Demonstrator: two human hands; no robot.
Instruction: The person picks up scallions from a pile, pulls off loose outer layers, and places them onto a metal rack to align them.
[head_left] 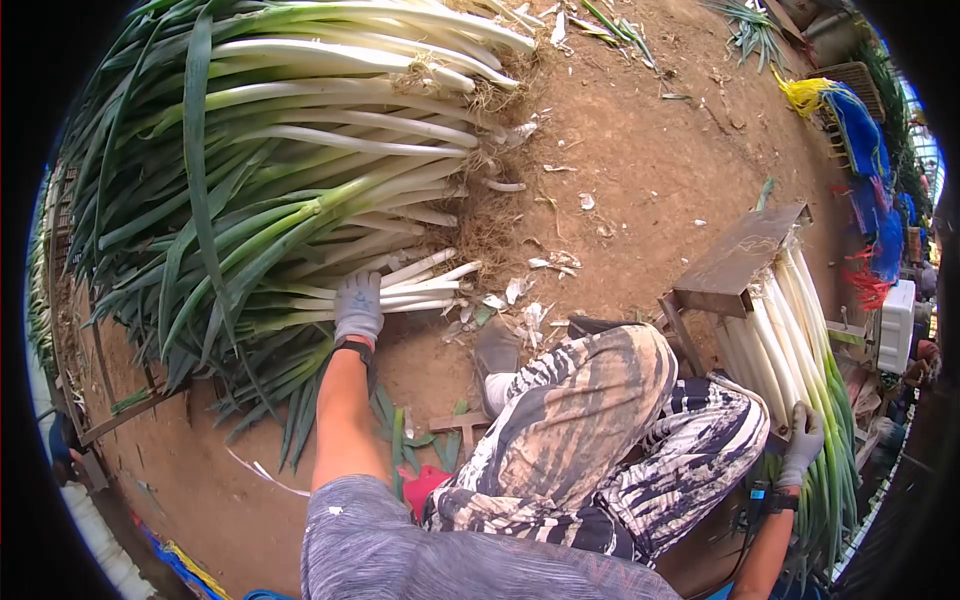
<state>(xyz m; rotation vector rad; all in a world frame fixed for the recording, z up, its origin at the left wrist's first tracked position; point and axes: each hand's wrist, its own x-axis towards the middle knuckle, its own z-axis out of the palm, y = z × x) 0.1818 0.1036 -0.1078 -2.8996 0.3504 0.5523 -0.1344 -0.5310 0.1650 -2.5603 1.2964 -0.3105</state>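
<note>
Your left hand [358, 307], in a grey glove, reaches out to the big pile of leeks [290, 150] on the dirt ground [640, 150]. Its fingers curl down over a few white stalks [425, 285] at the near edge of the pile, gripping them just behind their root ends. Those stalks lie nearly level across the view, with the white root ends pointing right toward the bare soil and the green leaves trailing left. The rest of the pile lies the same way, long axes running left to right, roots lined up along the right edge.

Your right hand [803, 445], also gloved in grey, rests low at your right side on a second bundle of cleaned leeks [790, 340]. The fingers are bent loosely around the stalks; you cannot tell whether they actually clamp one. This bundle runs up and away from you, white ends toward the rusty metal frame [735, 260], green leaves toward you. Your patterned trouser legs [590, 420] sit between the two hands.
</note>
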